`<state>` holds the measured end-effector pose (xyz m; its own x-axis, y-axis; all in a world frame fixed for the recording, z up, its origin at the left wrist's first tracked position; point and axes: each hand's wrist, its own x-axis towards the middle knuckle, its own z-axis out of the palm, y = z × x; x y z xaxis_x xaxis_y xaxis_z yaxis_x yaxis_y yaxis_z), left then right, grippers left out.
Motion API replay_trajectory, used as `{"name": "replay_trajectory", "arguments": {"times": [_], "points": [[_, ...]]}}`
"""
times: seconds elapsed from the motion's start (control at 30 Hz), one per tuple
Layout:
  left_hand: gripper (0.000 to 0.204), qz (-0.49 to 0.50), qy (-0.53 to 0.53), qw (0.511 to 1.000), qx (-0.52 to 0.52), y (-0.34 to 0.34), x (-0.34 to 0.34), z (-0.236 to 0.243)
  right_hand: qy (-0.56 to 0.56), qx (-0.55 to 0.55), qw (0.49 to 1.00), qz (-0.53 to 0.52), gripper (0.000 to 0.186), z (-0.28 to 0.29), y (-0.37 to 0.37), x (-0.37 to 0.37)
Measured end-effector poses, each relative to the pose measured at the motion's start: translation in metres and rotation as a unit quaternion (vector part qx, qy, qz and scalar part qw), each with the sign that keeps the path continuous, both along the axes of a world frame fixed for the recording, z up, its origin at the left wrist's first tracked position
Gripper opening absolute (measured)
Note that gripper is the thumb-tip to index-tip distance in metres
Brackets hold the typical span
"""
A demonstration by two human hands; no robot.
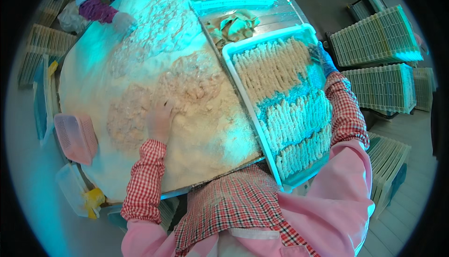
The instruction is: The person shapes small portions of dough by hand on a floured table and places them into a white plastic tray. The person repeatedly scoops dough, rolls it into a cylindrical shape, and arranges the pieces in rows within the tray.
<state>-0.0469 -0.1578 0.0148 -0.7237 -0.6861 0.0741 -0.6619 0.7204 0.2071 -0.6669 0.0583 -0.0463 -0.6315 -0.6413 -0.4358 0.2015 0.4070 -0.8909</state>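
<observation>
My left hand (160, 119), pale-gloved, reaches into lumpy, flour-coated pieces (191, 81) on the floury work surface (89, 98); its fingers are bent, and what is between them is unclear. My right hand (322, 57), in a blue glove, is at the upper right corner of a white-rimmed tray (241, 93), fingers curled beside the top row of coated strips (269, 67); what they hold cannot be made out. The tray holds several rows of these strips.
A co-worker's gloved hand (122, 22) works in flour at upper left. Another tray (229, 2) and crumpled material (234, 25) lie at the back. A pink basket (75, 140) sits at the left edge. Stacked racks (372, 37) stand at the right.
</observation>
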Motion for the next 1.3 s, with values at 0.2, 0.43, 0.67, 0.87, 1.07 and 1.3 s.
{"name": "replay_trajectory", "arguments": {"times": [0.2, 0.43, 0.67, 0.87, 1.07, 1.3], "points": [[0.024, -0.076, 0.165, 0.983, 0.022, 0.034, 0.029, 0.001, 0.173, -0.065, 0.983, -0.009, 0.047, 0.042, -0.022, 0.123], [0.019, -0.06, 0.115, 0.971, 0.199, 0.079, 0.138, -0.004, 0.179, -0.012, 0.922, 0.344, 0.054, 0.076, -0.036, 0.393], [0.023, 0.237, 0.085, 0.957, 0.143, 0.088, 0.102, -0.021, 0.539, -0.014, 0.702, 0.465, 0.066, 0.059, -0.051, 0.543], [0.029, 0.309, 0.094, 0.914, 0.245, 0.069, 0.151, -0.014, 0.594, 0.108, 0.602, 0.523, 0.053, 0.034, -0.054, 0.526], [0.028, 0.348, 0.292, 0.849, 0.269, 0.065, 0.175, 0.01, 0.585, -0.018, 0.71, 0.393, 0.048, 0.067, -0.036, 0.522], [0.033, 0.241, 0.314, 0.895, 0.205, 0.052, 0.181, 0.052, 0.661, -0.045, 0.589, 0.463, 0.032, 0.021, -0.083, 0.56]]}}
